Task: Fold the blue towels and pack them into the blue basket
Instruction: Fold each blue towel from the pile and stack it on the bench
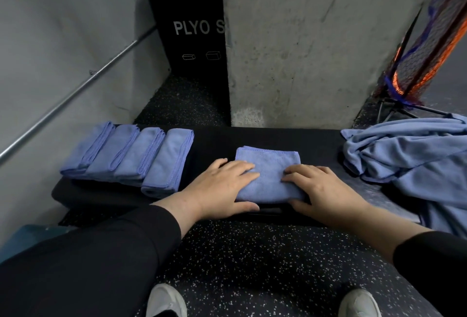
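Folded blue towel [269,177] lies flat on the black padded surface [214,144], centre of view. Left hand [222,186] rests palm-down on its 9 o'clock edge, fingers [246,168] slightly spread and flat on the cloth, thumb along the near edge. Right hand [319,189] mirrors it at 3 o'clock, fingers [294,171] flat and slightly apart, thumb at the near corner. Neither hand grips; both press.

Four folded towels [131,157] in an overlapping row at 9 o'clock, well apart from the hands. Heap of unfolded towels [409,155] at 3 o'clock. Blue basket: cannot tell from this view. Speckled floor [252,266] at 6 o'clock.
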A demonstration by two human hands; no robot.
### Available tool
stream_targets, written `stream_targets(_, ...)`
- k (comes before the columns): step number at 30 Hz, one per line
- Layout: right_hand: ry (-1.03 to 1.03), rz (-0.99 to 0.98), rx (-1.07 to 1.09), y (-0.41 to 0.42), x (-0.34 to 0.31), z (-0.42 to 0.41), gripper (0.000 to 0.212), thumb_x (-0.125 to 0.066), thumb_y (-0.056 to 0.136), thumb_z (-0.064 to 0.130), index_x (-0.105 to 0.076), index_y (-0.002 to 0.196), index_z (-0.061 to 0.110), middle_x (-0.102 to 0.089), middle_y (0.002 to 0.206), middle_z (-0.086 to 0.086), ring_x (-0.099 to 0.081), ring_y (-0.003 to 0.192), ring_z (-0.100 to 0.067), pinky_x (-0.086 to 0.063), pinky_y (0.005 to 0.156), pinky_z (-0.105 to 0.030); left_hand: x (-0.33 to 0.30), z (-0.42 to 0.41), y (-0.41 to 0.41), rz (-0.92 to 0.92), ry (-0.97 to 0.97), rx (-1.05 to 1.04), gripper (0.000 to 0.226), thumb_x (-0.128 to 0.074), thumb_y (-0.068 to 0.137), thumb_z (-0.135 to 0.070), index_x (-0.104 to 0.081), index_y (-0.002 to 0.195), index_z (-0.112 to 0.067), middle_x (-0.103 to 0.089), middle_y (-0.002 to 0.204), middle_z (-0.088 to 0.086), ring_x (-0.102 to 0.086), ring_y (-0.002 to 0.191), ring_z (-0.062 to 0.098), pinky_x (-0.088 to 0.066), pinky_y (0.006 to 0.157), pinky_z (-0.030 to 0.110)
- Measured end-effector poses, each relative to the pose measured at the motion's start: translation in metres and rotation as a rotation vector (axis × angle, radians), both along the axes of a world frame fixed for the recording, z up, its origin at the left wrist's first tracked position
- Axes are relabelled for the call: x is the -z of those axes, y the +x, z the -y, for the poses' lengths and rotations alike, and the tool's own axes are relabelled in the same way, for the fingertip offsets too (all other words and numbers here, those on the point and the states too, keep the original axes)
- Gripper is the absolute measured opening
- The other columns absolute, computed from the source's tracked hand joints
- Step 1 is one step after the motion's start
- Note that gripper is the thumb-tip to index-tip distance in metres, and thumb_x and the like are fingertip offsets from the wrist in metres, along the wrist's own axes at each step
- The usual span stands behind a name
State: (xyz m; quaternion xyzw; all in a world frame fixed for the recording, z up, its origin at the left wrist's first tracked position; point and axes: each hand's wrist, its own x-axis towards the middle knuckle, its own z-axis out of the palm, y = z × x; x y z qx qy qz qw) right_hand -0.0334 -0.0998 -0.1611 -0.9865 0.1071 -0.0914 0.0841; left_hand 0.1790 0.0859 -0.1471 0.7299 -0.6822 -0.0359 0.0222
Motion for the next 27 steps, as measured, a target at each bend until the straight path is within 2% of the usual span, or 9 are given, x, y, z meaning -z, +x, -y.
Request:
stream_targets(4, -0.02, 0.036, 0.07, 0.007, -0.002, -0.005, 0.035, -0.038, 0.09, 0.047, -0.06, 0.107, 0.026, -0.063, 0.114, 0.015, -0.06, 0.108, -0.009, -0.038, 0.097, -0.032, -0.007, -0.001, -0.003, -0.026, 0.041, -0.018, 0.079, -0.042, 0.09, -0.075, -0.034, 0.153, -0.029, -0.027, 0.161, -0.01, -0.018, 0.149, 0.007, -0.011, 0.125, 0.044)
stream_targets(7, 0.032, -0.004, 0.107, 0.009, -0.008, -0.002, 0.038, -0.03, 0.092, 0.05, -0.057, 0.104, 0.027, -0.064, 0.101, 0.015, -0.06, 0.1, -0.008, -0.034, 0.096, -0.027, -0.008, 0.003, -0.005, -0.047, 0.03, -0.061, 0.06, -0.051, 0.094, -0.061, -0.045, 0.145, -0.029, -0.041, 0.153, -0.011, -0.032, 0.144, 0.009, -0.019, 0.122, 0.042)
stream_targets(10, 0.046, -0.027, 0.089, 0.005, -0.016, 0.0, 0.04, -0.034, 0.091, 0.06, -0.053, 0.111, 0.031, -0.064, 0.104, 0.018, -0.06, 0.102, -0.004, -0.034, 0.098, -0.029, -0.012, 0.007, -0.005, -0.119, -0.054, -0.136, 0.016, -0.052, 0.096, -0.042, -0.058, 0.105, -0.029, -0.065, 0.104, -0.013, -0.059, 0.101, 0.013, -0.037, 0.105, 0.037)
stream_targets(11, 0.042, -0.051, 0.067, 0.002, -0.017, -0.001, 0.045, -0.039, 0.089, 0.067, -0.049, 0.116, 0.033, -0.062, 0.108, 0.021, -0.057, 0.104, -0.001, -0.035, 0.099, -0.031, -0.015, 0.005, -0.004, -0.14, -0.062, -0.16, 0.015, -0.05, 0.096, -0.043, -0.056, 0.095, -0.029, -0.064, 0.091, -0.013, -0.058, 0.089, 0.014, -0.041, 0.099, 0.037)
stream_targets(13, 0.024, -0.104, 0.045, -0.002, -0.019, -0.006, 0.054, -0.048, 0.083, 0.074, -0.045, 0.122, 0.036, -0.056, 0.112, 0.025, -0.051, 0.107, 0.004, -0.037, 0.097, -0.032, -0.02, -0.001, -0.004, -0.21, -0.035, -0.187, 0.02, -0.049, 0.096, -0.047, -0.051, 0.086, -0.03, -0.061, 0.081, -0.012, -0.056, 0.083, 0.014, -0.046, 0.088, 0.035)
stream_targets(15, 0.021, -0.071, 0.043, -0.003, -0.017, -0.011, 0.042, -0.049, 0.084, 0.066, -0.049, 0.115, 0.037, -0.058, 0.105, 0.024, -0.055, 0.103, 0.002, -0.038, 0.091, -0.031, -0.024, -0.008, -0.003, -0.279, -0.017, -0.21, 0.022, -0.052, 0.095, -0.045, -0.049, 0.08, -0.03, -0.059, 0.075, -0.011, -0.055, 0.079, 0.014, -0.046, 0.074, 0.032)
stream_targets(17, 0.105, -0.018, 0.062, -0.001, -0.022, -0.016, 0.025, -0.048, 0.087, 0.059, -0.05, 0.101, 0.038, -0.062, 0.091, 0.022, -0.059, 0.087, 0.0, -0.044, 0.083, -0.032, -0.028, -0.013, -0.001, -0.374, -0.023, -0.235, 0.023, -0.056, 0.093, -0.042, -0.051, 0.077, -0.026, -0.06, 0.073, -0.007, -0.058, 0.074, 0.014, -0.045, 0.066, 0.034)
stream_targets(21, 0.299, -0.068, 0.126, 0.003, -0.038, -0.02, 0.022, -0.057, 0.09, 0.056, -0.051, 0.093, 0.036, -0.065, 0.075, 0.014, -0.06, 0.069, -0.002, -0.05, 0.065, -0.028, -0.034, -0.017, 0.003, -0.588, -0.029, -0.337, 0.015, -0.061, 0.092, -0.043, -0.061, 0.087, -0.029, -0.067, 0.083, -0.005, -0.063, 0.08, 0.013, -0.052, 0.074, 0.036)
stream_targets(27, 0.487, 0.024, 0.319, 0.022, -0.032, -0.005, 0.021, -0.064, 0.091, 0.049, -0.053, 0.104, 0.037, -0.067, 0.087, 0.012, -0.062, 0.081, -0.004, -0.05, 0.074, -0.03, -0.025, 0.005, 0.01, -0.734, -0.167, -0.486, 0.014, -0.069, 0.089, -0.038, -0.058, 0.096, -0.033, -0.068, 0.086, 0.0, -0.064, 0.08, 0.017, -0.054, 0.079, 0.041)
